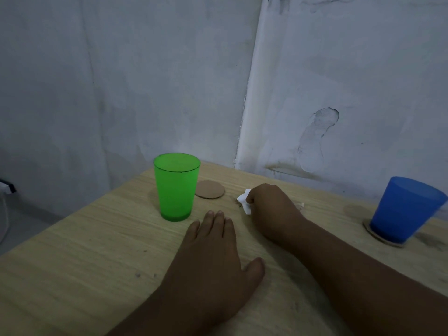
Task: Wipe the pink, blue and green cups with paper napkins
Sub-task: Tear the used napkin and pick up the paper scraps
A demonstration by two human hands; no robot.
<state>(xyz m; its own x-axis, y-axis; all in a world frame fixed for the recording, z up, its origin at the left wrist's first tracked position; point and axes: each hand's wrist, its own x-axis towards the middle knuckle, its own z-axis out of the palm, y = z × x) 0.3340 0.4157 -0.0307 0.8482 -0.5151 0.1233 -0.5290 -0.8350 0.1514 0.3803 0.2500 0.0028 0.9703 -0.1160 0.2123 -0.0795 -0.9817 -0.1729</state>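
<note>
Status: right hand [269, 207] sits knuckles-up on the table [72, 263], fingers curled round a crumpled white paper napkin [244, 202]. The wad pokes out on the hand's left side, low over the wood (can't tell if it touches). Nearer the camera, left hand [213, 251] lies flat, palm down, fingers straight and close together, thumb out to the side, gripping nothing. Its fingertips stop just short of the green cup [176, 187]. That cup stands upright, mouth up, left of centre, near both hands and touched by neither. Just behind it to the right a round cardboard disc [210, 189] lies flat on the wood; its edge runs behind the cup, contact unclear. Far right, at the frame edge: blue cup [407, 209], mouth up, well apart from the hands, standing on a second cardboard disc [385, 240]. It looks tilted; can't tell whether that's real or the wide lens. A small pale scrap [300, 205] shows past the right wrist, too small to identify. Table sits in a corner of whitish wall [121, 81], with a peeled plaster patch [320, 132] on the right side.
</note>
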